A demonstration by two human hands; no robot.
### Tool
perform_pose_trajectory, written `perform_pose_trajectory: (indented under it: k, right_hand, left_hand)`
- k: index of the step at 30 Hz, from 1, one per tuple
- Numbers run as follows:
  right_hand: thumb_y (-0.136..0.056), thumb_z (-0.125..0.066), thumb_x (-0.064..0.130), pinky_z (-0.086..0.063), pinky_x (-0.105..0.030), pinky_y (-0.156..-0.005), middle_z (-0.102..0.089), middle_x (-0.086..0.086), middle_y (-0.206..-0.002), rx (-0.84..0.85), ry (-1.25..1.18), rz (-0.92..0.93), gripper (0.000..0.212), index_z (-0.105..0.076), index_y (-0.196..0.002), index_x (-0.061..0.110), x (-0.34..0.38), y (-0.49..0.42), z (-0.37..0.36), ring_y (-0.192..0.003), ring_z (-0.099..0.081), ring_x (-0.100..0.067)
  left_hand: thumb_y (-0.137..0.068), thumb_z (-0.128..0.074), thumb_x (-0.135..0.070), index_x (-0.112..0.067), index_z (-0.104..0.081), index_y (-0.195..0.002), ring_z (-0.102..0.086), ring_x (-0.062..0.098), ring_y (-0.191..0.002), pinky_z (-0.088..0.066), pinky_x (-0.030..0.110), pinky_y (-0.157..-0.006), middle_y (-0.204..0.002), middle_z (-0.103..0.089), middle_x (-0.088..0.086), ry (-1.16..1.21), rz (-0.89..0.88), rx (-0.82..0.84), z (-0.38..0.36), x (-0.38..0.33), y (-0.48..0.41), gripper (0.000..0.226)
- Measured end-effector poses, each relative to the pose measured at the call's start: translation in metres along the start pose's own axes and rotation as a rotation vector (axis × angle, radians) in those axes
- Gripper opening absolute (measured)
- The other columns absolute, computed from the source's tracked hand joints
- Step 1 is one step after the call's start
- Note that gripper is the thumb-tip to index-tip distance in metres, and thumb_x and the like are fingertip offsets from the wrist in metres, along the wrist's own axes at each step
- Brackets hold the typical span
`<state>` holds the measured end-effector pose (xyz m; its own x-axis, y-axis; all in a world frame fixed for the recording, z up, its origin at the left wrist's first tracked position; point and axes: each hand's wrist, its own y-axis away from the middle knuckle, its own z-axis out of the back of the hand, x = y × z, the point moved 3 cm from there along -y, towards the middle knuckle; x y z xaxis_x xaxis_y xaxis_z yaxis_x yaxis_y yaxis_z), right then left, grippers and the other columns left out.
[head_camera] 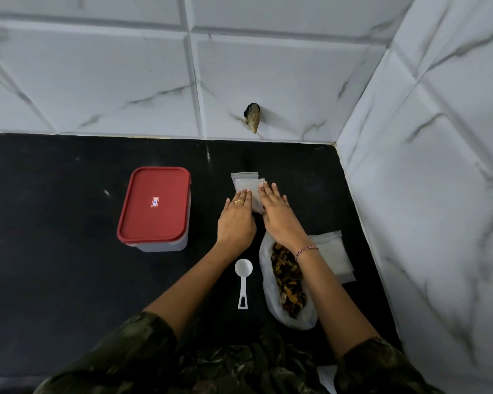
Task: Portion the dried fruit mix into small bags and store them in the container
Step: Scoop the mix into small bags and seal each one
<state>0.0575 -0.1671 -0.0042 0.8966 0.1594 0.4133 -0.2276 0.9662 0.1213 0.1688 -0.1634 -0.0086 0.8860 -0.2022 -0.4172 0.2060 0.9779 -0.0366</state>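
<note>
We see the small bags (246, 183), clear and flat, stacked mid-surface on the far side. Both hands are pressed on them with fingers straight, gripping nothing: the left hand (236, 220) is on the stack's left part, the right hand (279, 217) on its right edge. The dried fruit mix (289, 282) sits in an open clear bag, near and right, partly under the right forearm. A white scoop (243, 280) lies just left of that bag, bowl facing far. The container (154, 207), red lid on, stands well left of the hands. White packets (335, 251) lie right of the fruit bag. The black surface (54, 280) meets a marble-tiled wall (97, 81).
</note>
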Motion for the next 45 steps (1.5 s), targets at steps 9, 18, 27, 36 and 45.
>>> perform_pose_trajectory:
  k: [9,18,27,36,45]
  right_hand:
    - [-0.096,-0.05,0.012,-0.031,-0.028,-0.109,-0.04,-0.006,-0.144,-0.336,-0.151,-0.143,0.041,-0.047,-0.137,0.012,-0.033,0.072,0.03,-0.134,-0.035,-0.02]
    - [-0.091,-0.06,0.016,-0.042,-0.028,-0.09,-0.053,-0.013,-0.119,-0.405,-0.117,-0.521,0.032,-0.06,-0.122,0.009,-0.109,0.136,0.027,-0.11,-0.053,-0.027]
    - [-0.086,-0.063,0.01,-0.046,-0.035,-0.091,-0.053,-0.015,-0.121,-0.302,-0.178,-0.595,0.04,-0.057,-0.125,0.005,-0.127,0.145,-0.001,-0.107,-0.056,-0.029]
    - [-0.078,-0.069,0.008,-0.049,-0.034,-0.08,-0.06,-0.012,-0.108,-0.335,-0.313,-0.636,0.033,-0.062,-0.11,0.008,-0.141,0.145,-0.005,-0.091,-0.061,-0.028]
    - [-0.08,-0.071,0.004,-0.049,-0.027,-0.083,-0.068,-0.017,-0.106,-0.396,-0.807,-0.758,0.04,-0.06,-0.119,0.003,-0.158,0.147,0.007,-0.095,-0.064,-0.024]
  left_hand:
    - [-0.096,-0.048,-0.011,-0.006,-0.042,-0.141,-0.052,0.021,-0.122,-0.044,0.03,-0.102,-0.134,-0.053,0.013,0.437,0.04,0.022,-0.01,-0.067,0.036,0.046]
    - [-0.094,-0.045,-0.004,0.001,-0.047,-0.133,-0.054,0.014,-0.08,-0.046,0.025,-0.075,-0.088,-0.059,0.008,1.108,0.492,0.556,-0.053,-0.14,0.072,0.039]
    - [-0.096,-0.044,-0.007,-0.009,-0.02,-0.15,-0.051,0.017,-0.116,-0.04,0.01,-0.073,-0.148,-0.038,0.013,1.097,0.545,0.58,-0.065,-0.16,0.084,0.059]
    - [-0.094,-0.045,-0.005,-0.01,-0.027,-0.144,-0.046,0.007,-0.069,-0.042,0.015,-0.051,-0.08,-0.042,-0.003,1.062,0.613,0.556,-0.072,-0.165,0.077,0.053]
    - [-0.096,-0.049,-0.009,-0.014,-0.035,-0.136,-0.058,0.016,-0.084,-0.053,0.033,-0.076,-0.102,-0.057,0.009,1.222,0.678,0.399,-0.071,-0.153,0.07,0.043]
